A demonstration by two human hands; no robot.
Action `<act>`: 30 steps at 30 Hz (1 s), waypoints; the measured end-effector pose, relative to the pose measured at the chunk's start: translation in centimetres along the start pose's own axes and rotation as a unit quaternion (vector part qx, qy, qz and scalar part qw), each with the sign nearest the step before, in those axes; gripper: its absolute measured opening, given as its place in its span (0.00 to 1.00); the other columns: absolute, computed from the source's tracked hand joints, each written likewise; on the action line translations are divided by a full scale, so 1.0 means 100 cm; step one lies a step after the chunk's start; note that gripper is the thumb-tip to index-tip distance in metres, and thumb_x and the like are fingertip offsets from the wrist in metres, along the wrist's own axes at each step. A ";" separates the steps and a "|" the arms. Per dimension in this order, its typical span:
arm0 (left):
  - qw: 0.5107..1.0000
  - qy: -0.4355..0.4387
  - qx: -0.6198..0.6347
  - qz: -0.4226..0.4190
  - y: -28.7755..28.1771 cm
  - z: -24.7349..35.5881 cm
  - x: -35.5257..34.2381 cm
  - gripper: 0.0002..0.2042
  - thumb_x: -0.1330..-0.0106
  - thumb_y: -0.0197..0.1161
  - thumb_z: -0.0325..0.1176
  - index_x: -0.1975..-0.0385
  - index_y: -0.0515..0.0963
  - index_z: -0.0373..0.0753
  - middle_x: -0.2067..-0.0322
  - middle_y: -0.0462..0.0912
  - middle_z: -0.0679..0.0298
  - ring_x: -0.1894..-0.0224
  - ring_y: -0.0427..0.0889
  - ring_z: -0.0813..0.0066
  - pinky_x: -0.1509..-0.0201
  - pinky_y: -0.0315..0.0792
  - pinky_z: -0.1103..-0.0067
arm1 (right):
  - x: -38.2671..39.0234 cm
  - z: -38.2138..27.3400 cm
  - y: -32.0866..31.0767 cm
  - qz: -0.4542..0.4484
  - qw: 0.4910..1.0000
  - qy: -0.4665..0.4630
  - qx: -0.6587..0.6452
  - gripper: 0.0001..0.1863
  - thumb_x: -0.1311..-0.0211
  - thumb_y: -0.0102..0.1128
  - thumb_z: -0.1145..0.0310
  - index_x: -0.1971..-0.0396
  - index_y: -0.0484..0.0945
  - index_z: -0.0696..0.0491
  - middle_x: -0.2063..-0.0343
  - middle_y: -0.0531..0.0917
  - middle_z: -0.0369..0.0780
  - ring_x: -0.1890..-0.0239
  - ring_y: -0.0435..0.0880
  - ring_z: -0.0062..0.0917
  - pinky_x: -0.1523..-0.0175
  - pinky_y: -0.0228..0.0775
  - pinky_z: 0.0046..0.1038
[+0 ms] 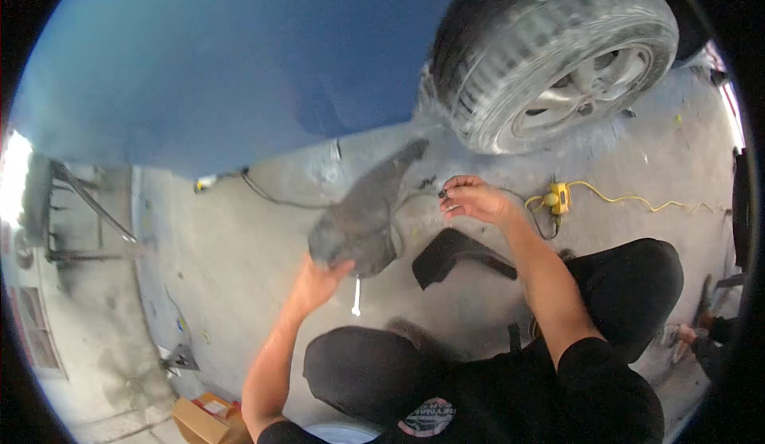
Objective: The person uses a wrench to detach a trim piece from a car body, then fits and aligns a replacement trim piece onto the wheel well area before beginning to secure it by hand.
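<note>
My left hand (322,283) grips the lower end of a dark grey molded plastic panel (362,217), thumb on top, and the panel's narrow end points up toward the blue car. My right hand (476,200) is to the right of the panel, apart from it. Its fingertips pinch a small black piece (443,195), too small to name. Just below the panel a silver wrench (356,299) shows, partly covered by it. An angular black piece (446,258) lies on the floor under my right forearm.
Ahead are a blue car body panel (239,62) and a dusty wheel (558,62). A yellow power box (560,199) with a yellow cord sits at right. A cardboard box (203,422) stands at lower left, a metal stand (92,213) at far left. Another person's hand (687,334) shows far right.
</note>
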State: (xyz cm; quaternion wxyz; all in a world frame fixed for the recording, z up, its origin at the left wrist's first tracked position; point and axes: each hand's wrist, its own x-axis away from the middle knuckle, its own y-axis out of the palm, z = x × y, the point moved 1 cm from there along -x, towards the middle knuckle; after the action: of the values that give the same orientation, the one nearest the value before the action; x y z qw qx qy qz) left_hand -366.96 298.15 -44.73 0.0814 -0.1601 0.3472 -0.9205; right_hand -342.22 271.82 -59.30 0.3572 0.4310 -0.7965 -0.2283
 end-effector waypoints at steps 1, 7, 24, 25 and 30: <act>0.998 0.012 -0.059 -0.021 -0.006 0.010 0.006 0.17 0.36 0.66 0.34 0.51 0.75 0.33 0.57 0.82 0.56 0.54 0.80 0.66 0.50 0.74 0.71 | 0.000 -0.009 0.003 0.003 0.999 -0.019 -0.040 0.12 0.40 0.64 0.70 0.59 0.77 0.59 0.61 0.83 0.48 0.61 0.86 0.35 0.56 0.81 0.35; 0.982 -0.020 -0.187 0.007 -0.034 0.060 0.042 0.24 0.47 0.72 0.32 0.50 0.74 0.33 0.58 0.79 0.49 0.52 0.79 0.56 0.49 0.73 0.68 | 0.003 -0.068 0.026 -0.263 0.943 -0.131 -0.159 0.09 0.42 0.64 0.73 0.61 0.79 0.57 0.64 0.84 0.43 0.63 0.85 0.31 0.58 0.80 0.34; 0.933 -0.186 -0.288 0.113 0.008 0.265 0.055 0.18 0.39 0.70 0.36 0.51 0.80 0.38 0.51 0.84 0.61 0.49 0.81 0.67 0.40 0.68 0.73 | 0.053 -0.149 0.105 -0.250 0.931 -0.266 -0.018 0.16 0.41 0.63 0.76 0.52 0.80 0.59 0.66 0.83 0.38 0.62 0.82 0.20 0.56 0.75 0.23; 0.945 -0.179 -0.243 0.124 0.014 0.265 0.053 0.17 0.38 0.69 0.37 0.51 0.80 0.38 0.51 0.83 0.61 0.48 0.80 0.67 0.40 0.68 0.73 | 0.055 -0.155 0.105 -0.208 0.932 -0.297 -0.011 0.15 0.40 0.63 0.75 0.53 0.80 0.59 0.67 0.83 0.37 0.62 0.82 0.19 0.57 0.73 0.22; 0.959 -0.176 -0.119 0.189 0.043 0.254 0.021 0.18 0.34 0.65 0.43 0.51 0.80 0.37 0.50 0.83 0.57 0.45 0.79 0.65 0.38 0.65 0.72 | 0.055 -0.165 0.127 0.027 0.931 -0.361 -0.042 0.12 0.38 0.60 0.72 0.57 0.81 0.60 0.69 0.82 0.35 0.66 0.77 0.17 0.59 0.68 0.19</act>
State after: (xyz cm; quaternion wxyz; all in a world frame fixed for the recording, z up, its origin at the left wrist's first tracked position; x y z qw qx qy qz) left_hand -359.81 278.81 -29.12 0.2945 -0.2593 0.4579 -0.7977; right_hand -338.30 272.92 -38.17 0.0696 0.2828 -0.8728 -0.3916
